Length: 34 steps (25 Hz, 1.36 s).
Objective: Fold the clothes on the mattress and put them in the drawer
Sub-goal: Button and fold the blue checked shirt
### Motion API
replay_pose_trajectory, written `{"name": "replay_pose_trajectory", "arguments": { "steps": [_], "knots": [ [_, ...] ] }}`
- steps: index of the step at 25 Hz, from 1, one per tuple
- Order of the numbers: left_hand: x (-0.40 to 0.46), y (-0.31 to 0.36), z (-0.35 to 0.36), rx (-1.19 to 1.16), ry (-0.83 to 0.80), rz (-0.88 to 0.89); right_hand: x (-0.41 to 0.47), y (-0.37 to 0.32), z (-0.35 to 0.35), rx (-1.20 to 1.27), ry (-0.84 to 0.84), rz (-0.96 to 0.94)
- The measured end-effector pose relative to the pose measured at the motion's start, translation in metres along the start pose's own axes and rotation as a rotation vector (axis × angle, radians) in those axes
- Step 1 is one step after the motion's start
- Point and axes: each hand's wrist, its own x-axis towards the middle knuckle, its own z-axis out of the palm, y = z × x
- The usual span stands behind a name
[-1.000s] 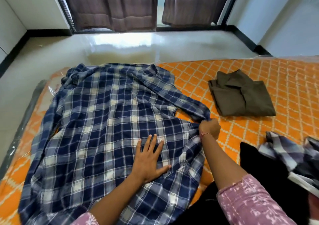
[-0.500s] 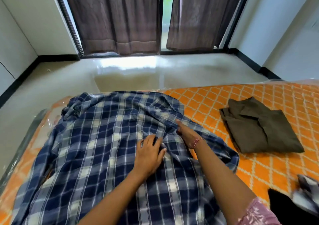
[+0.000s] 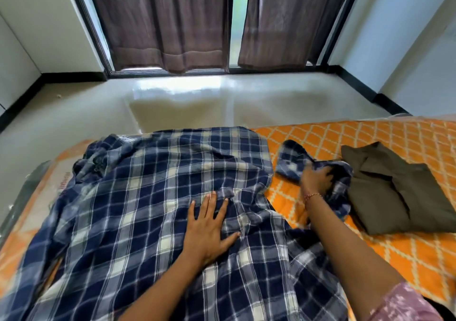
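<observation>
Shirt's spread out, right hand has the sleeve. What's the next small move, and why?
Probably draw the sleeve across onto the shirt. The right hand grips it out over the mattress, and the left hand lies flat on the shirt's body.

Single head-worn wide-angle view, looking forward and down.
Camera sits close above the mattress [image 3: 370, 133]; both forearms enter from the bottom edge. Farther off, the floor [image 3: 74, 113] and curtains [image 3: 167, 24] fill the top. Strong edge distortion; no second view.
</observation>
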Motion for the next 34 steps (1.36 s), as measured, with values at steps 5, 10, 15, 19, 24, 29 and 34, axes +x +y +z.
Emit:
{"name": "replay_pose_trajectory", "arguments": {
  "steps": [5, 10, 15, 19, 24, 29, 34],
  "knots": [
    [-0.022, -0.013, -0.015, -0.128, -0.055, -0.068, -0.071, 0.036, 0.001, -0.336, -0.23, -0.329],
    [-0.102, -0.021, -0.004, -0.175, -0.006, -0.254, -0.166, 0.115, 0.001, -0.793, -0.325, -0.833],
    [-0.158, -0.018, -0.001, -0.142, -0.037, -0.287, -0.177, 0.151, -0.038, -0.845, -0.234, -0.518],
    [-0.197, -0.016, 0.001, -0.143, -0.04, -0.294, -0.195, 0.168, -0.055, -0.836, -0.19, -0.423],
    [-0.187, -0.034, 0.012, -0.039, -0.036, -0.246, -0.195, 0.18, -0.036, -0.802, -0.082, -0.474],
    [-0.196, -0.049, 0.015, -0.099, 0.03, -0.329, -0.188, 0.181, -0.032, -0.792, -0.045, -0.501],
    [-0.193, -0.042, 0.0, -0.11, -0.075, -0.358, -0.189, 0.17, -0.042, -0.78, -0.177, -0.464]
  ]
}}
